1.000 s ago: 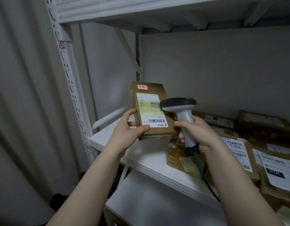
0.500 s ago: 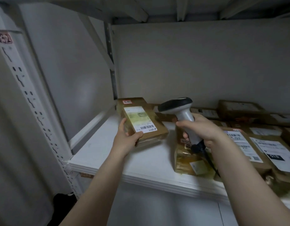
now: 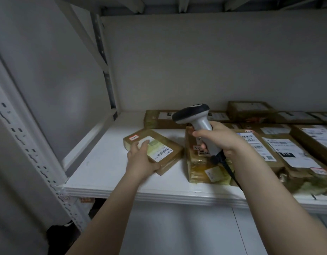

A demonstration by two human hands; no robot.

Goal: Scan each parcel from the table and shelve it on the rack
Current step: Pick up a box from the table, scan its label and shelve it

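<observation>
Left hand [image 3: 140, 162] is still pinching the near corner of the parcel [image 3: 174, 150], fingers on top, thumb at the edge. The parcel, held tilted off the shelf [image 3: 103, 168] half a second ago, is now lying flat on it, label up. Just right, the right hand [image 3: 219, 140] is gripping the scanner [image 3: 191, 113] above the shelved parcels [image 3: 205, 168]. Judgement: shelving is nearly finishing; only release is remaining.

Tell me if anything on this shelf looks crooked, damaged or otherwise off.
The small parcel held by the left hand lies turned at an angle to the shelf edge, while the taped parcel beside it sits roughly square. At the front right, the crumpled parcel has wrapping that looks creased and torn at its near corner.
</observation>
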